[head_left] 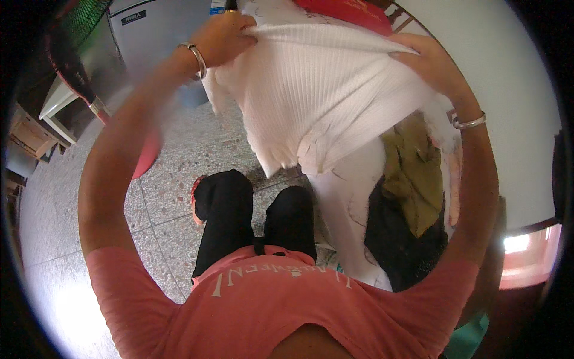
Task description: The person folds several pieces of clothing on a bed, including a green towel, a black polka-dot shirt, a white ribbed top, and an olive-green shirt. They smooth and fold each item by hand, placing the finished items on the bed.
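Holding a white ribbed garment [311, 84] spread between both hands, the person sits with bent knees in black trousers [224, 206]. The left hand [226, 39] has its fingers curled closed around the garment's upper left part; the right hand [431, 63] pinches its upper right edge between thumb and fingers, with no visible gap. The cloth hangs from this taut upper edge, its lower end loose and gathered, above the speckled floor [173, 200] and a pale, dark-veined covering [353, 200]; whether it touches the covering cannot be told. Beside that covering, an olive-green cloth [417, 173] lies crumpled against black fabric [394, 239].
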